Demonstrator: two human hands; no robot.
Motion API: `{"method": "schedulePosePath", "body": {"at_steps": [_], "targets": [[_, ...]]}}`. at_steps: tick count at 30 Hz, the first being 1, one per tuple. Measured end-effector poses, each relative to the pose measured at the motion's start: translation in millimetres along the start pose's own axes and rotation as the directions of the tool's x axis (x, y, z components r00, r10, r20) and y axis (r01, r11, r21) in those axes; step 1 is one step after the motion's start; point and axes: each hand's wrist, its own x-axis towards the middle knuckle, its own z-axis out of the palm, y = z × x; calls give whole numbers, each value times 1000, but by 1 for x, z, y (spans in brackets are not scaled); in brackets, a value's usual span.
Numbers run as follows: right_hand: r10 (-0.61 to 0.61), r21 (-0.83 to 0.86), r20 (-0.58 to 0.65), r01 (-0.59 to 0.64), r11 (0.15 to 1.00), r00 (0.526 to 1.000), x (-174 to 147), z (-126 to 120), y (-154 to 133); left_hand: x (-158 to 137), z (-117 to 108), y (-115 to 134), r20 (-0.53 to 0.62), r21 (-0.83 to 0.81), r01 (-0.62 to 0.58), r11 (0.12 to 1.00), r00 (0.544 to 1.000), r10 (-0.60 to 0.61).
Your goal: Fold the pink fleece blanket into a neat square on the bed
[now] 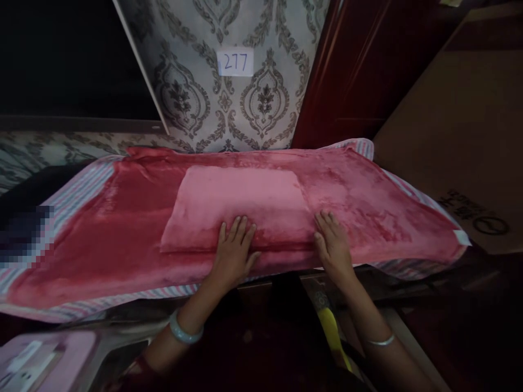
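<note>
A folded pink plush cloth (241,190) lies on a larger red and pink plush blanket (122,234), spread out flat. My left hand (235,250) rests palm down on the front edge of the folded cloth, its fingers spread. At that cloth's right front corner, my right hand (334,245) lies flat with its fingers stretched out, partly on the blanket. Neither hand grips anything. Below the blanket a striped cloth (98,177) shows along several edges. A small white tag (462,238) sits at the blanket's right corner.
Behind the blanket is patterned wallpaper (265,98) with a paper reading 277 (235,61). A dark screen (73,60) stands at the back left. On the right are a dark red panel (347,71) and a cardboard box (461,130). A pink item (77,348) is at the front left.
</note>
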Motion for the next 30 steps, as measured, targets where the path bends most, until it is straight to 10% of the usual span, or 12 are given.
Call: {"method": "schedulePosePath", "body": {"at_steps": [9, 18, 30], "targets": [[-309, 15, 290, 319, 948, 906, 81, 43, -101, 37, -44, -44, 88, 89, 140, 986, 985, -147], [-227, -145, 395, 304, 942, 890, 68, 69, -94, 20, -17, -76, 145, 144, 212, 967, 962, -232], [-202, -94, 433, 267, 959, 879, 72, 63, -95, -6, -46, -110, 138, 223, 364, 904, 906, -399]]}}
